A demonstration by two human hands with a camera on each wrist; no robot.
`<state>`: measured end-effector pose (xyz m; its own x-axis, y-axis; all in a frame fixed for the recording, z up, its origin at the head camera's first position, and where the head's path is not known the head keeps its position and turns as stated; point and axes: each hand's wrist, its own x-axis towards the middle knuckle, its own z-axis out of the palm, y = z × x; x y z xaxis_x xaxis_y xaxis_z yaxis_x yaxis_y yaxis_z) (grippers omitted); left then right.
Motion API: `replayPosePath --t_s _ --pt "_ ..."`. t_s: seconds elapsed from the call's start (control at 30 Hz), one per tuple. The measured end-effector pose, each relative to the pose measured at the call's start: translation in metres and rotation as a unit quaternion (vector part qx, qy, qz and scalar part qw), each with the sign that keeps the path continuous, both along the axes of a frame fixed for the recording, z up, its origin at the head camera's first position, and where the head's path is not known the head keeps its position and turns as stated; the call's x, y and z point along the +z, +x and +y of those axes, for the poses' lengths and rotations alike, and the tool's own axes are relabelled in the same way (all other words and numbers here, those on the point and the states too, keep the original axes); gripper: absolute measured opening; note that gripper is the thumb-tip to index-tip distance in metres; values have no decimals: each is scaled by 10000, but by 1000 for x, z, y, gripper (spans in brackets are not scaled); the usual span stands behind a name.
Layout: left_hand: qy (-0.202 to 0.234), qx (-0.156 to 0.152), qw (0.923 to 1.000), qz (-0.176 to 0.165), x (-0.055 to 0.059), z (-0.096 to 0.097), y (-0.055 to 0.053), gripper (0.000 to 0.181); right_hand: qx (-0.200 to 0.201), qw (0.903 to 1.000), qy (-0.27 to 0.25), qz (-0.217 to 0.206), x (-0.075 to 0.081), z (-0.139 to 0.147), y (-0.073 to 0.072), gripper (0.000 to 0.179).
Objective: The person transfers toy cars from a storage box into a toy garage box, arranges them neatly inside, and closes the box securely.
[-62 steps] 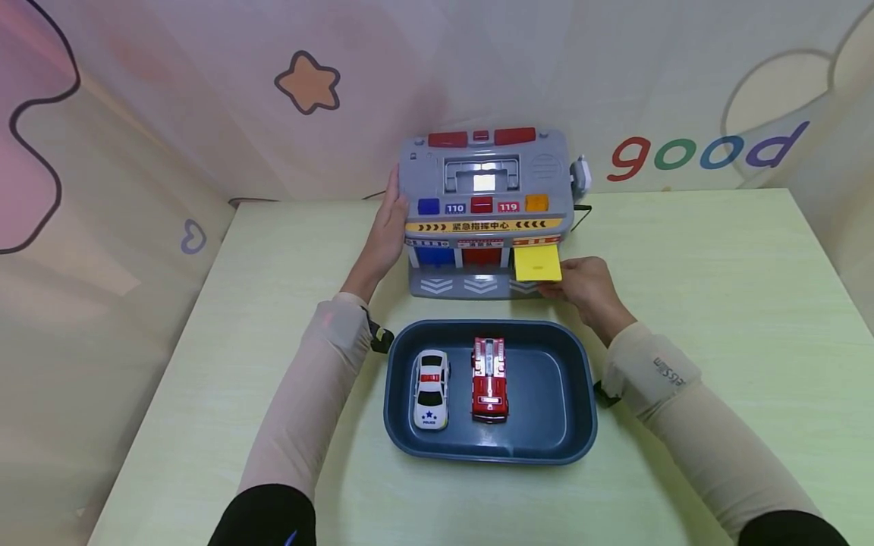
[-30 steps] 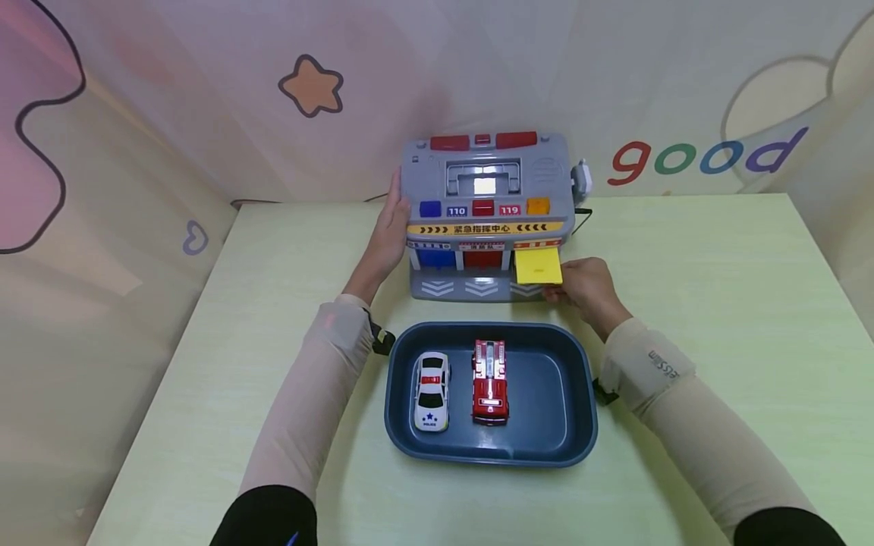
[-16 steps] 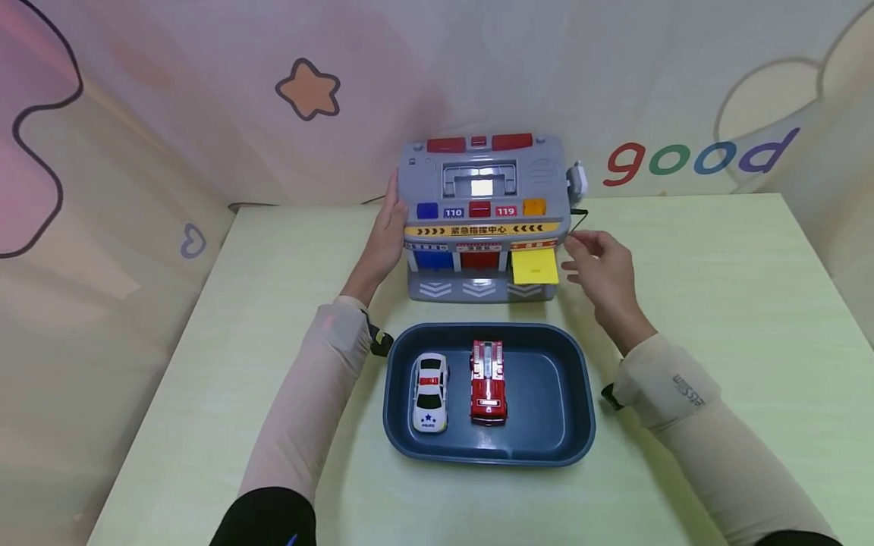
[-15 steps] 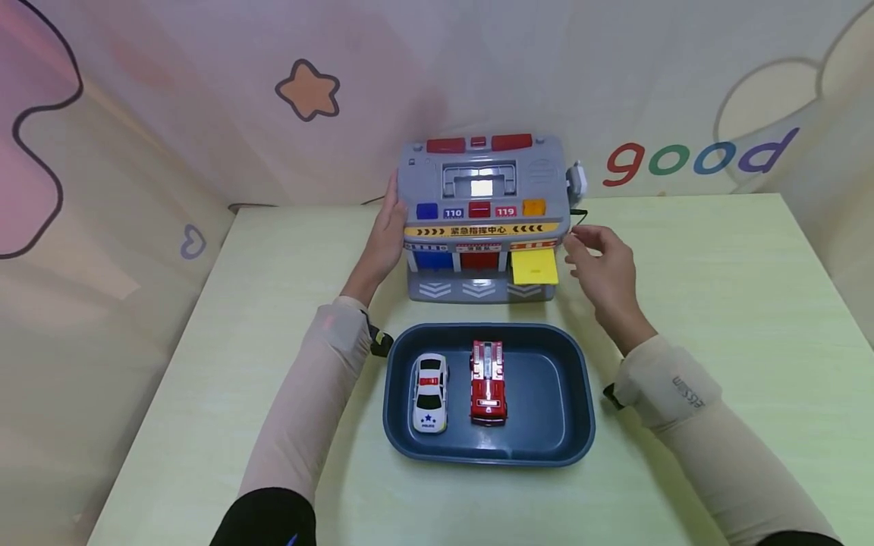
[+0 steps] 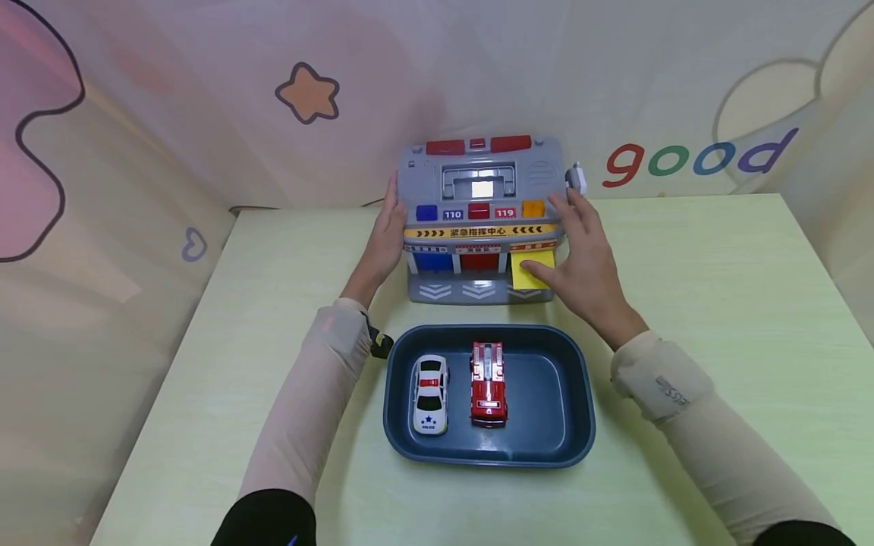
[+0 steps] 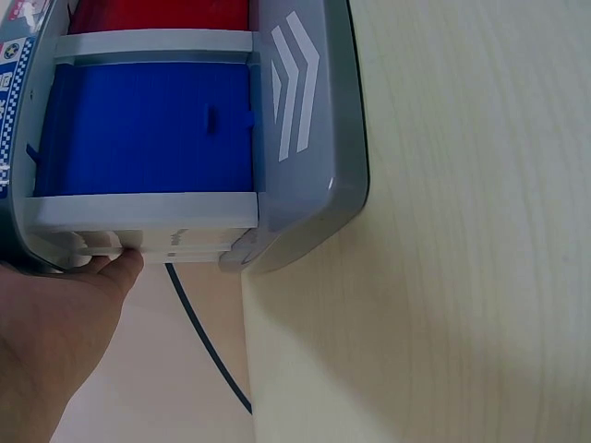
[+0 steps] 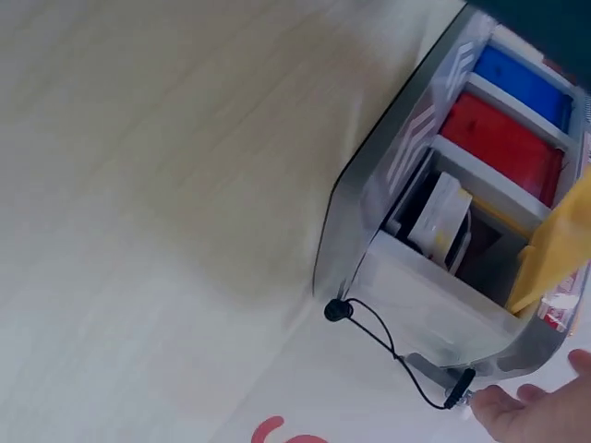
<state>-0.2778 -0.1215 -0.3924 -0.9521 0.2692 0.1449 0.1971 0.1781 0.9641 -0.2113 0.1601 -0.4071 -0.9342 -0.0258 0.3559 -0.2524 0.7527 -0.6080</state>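
Observation:
A grey toy emergency station [image 5: 423, 178] stands at the back of the table, with blue and red doors at its front. Its yellow door [image 5: 529, 279] is swung up and sticks out. In the right wrist view a white toy vehicle [image 7: 441, 217] sits inside the bay behind this door. My left hand [image 5: 384, 243] rests along the station's left side, fingers extended. My right hand [image 5: 590, 265] is at the right side, its fingers spread by the upper edge and its thumb over the yellow door.
A dark blue tray [image 5: 489, 459] lies in front of the station. Inside it are a white police car [image 5: 430, 394] and a red fire engine [image 5: 488, 383]. A black cord loop [image 7: 397, 355] hangs at the station's right side. A printed curtain [image 5: 437, 68] rises behind the table.
My right hand has left the spot beneath the yellow door, moved up along the station's right side and spread its fingers, its thumb now over the door. My left hand stays in place.

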Motion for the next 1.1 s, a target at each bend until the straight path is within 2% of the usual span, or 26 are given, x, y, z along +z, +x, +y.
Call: replayPosePath --t_s 0.1,0.17,0.27,0.4,0.63,0.97,1.1 --pt "24 -12 10000 20 -1 -1 0 58 227 9979 599 85 -2 1 -3 98" --pt "37 -10 10000 28 -1 -1 0 58 415 9932 1066 236 -3 3 -6 99" --pt "13 1 10000 -3 -1 0 0 58 725 9812 1692 589 -5 5 -10 101" --pt "-23 35 10000 -46 -1 0 -1 58 1004 9663 2155 985 -7 6 -15 104" --pt "12 34 10000 -34 -2 0 -2 58 1173 9519 2517 1297 -13 4 -24 102" --pt "-53 70 9999 -65 0 0 -1 58 942 9417 2684 1796 -22 1 -29 97" --pt "37 -6 10000 -50 0 0 -1 58 885 9374 2704 2008 -24 0 -32 93"
